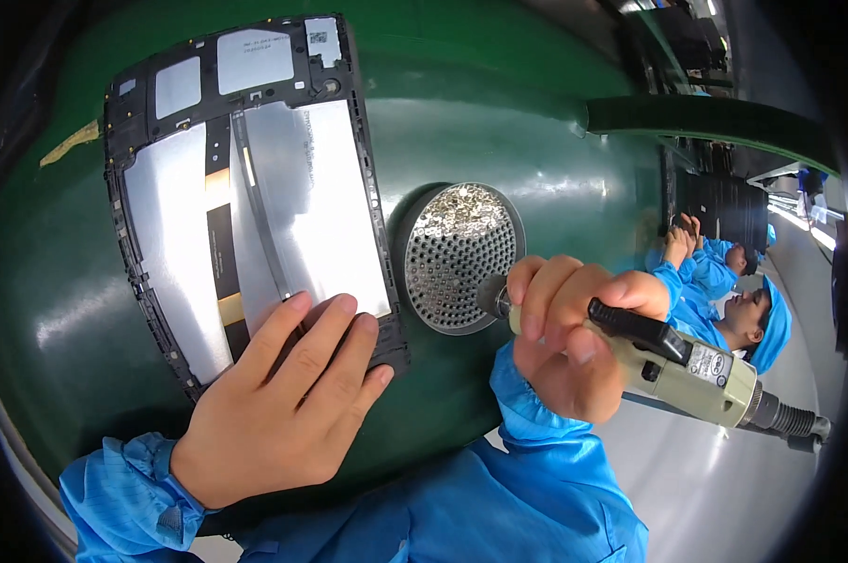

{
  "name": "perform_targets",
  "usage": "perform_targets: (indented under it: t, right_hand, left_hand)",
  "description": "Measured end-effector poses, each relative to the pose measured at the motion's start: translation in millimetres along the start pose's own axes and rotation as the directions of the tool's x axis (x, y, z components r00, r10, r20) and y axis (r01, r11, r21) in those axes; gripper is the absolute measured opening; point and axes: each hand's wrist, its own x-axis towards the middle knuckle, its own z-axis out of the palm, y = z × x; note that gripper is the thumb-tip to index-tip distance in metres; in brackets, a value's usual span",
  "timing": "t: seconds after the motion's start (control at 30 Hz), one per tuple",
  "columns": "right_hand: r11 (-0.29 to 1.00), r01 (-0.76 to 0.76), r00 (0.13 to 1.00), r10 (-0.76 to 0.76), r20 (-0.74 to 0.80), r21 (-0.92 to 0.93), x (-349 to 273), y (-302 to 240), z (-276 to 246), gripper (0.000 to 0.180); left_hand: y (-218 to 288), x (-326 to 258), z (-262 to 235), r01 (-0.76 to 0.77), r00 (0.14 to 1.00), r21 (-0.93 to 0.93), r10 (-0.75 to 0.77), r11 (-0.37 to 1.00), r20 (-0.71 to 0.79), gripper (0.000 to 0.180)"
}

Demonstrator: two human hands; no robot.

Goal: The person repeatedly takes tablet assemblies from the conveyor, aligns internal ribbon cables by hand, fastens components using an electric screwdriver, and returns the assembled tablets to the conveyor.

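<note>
Under my left hand [278, 403] lies a tablet frame [330, 206] with silver metal plates and a black rim, flat on the green table. The fingers of that hand are stretched out over its lower edge. My right hand [574, 328] is wrapped round a pale green electric screwdriver [668, 361] with a black lever. The driver's tip end points left, over the near right rim of a round metal screw tray [461, 253]. Small shiny screws are heaped at the tray's far side, and its plate is dotted with holes. The very tip of the bit is hard to make out.
A yellowish tape strip [70, 144] sticks to the green table [555, 178] left of the frame. Beyond the table's right side is a green bar [715, 122]. Farther right, people in blue work clothes [696, 281] sit at the line. A cable runs from the screwdriver's rear.
</note>
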Motion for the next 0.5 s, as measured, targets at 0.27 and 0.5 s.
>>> perform_targets:
  t: [0.27,0.5]
  right_hand:
    - [0.999,-0.022,0.999,0.023,0.033,-0.027,-0.5,3.3,0.4,0.035]
    - [0.997,0.001,0.999,0.001,0.033,-0.075,-2.2,4.3,0.6,0.034]
  left_hand:
    - [-1.5,-0.1,1.1,0.002,1.0,-0.015,-0.002,1.0,-0.004,0.025]
    - [0.8,-1.5,1.0,0.015,1.0,-0.012,-0.015,1.0,-0.003,0.024]
